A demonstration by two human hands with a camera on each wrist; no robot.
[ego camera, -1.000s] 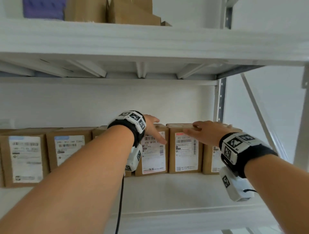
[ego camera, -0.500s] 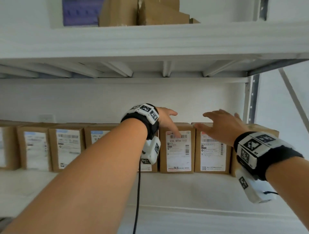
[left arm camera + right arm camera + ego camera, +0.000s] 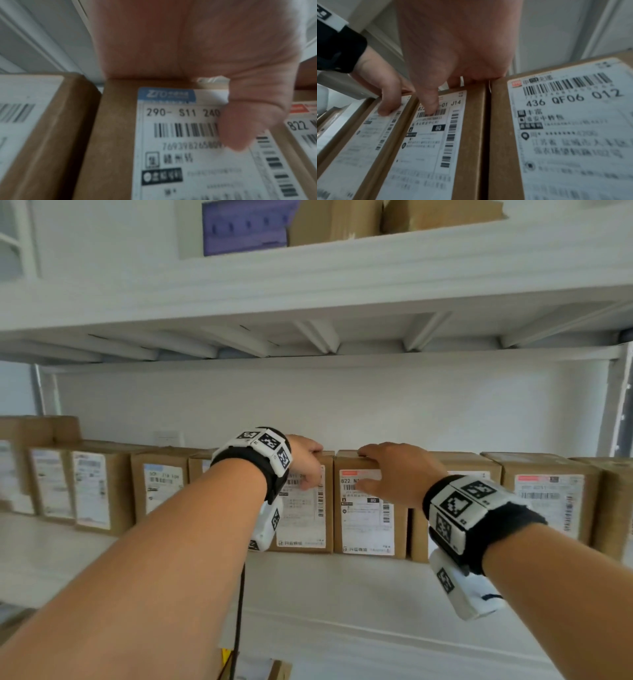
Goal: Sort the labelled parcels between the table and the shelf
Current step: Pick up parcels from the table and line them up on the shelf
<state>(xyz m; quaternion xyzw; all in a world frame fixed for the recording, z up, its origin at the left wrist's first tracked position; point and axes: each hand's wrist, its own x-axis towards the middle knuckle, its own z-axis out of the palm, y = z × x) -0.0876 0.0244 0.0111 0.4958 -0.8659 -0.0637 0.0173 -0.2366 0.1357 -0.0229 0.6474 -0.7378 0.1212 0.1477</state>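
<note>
Brown cardboard parcels with white labels stand in a row on the white shelf (image 3: pixel 342 594). My left hand (image 3: pixel 313 467) grips the top front edge of the blue-labelled "290" parcel (image 3: pixel 301 522), fingers over the top and thumb (image 3: pixel 240 128) on the label (image 3: pixel 188 162). My right hand (image 3: pixel 368 469) holds the adjoining "822" parcel (image 3: pixel 366 525) the same way, thumb (image 3: pixel 431 105) on its barcode (image 3: pixel 428 142). Both parcels stand upright in the row. In the right wrist view my left hand (image 3: pixel 385 94) appears at the left.
The "436" parcel (image 3: pixel 573 121) stands tight against the right of the "822" one, with more parcels to either side. The upper shelf (image 3: pixel 342 278) hangs close overhead, carrying a purple box (image 3: pixel 243 227) and cartons. A shelf post (image 3: pixel 616 405) rises at the right.
Both hands have moved left along the row, away from the "436" parcel and its neighbour. They lifted briefly and now grip the "290" and "822" parcels.
</note>
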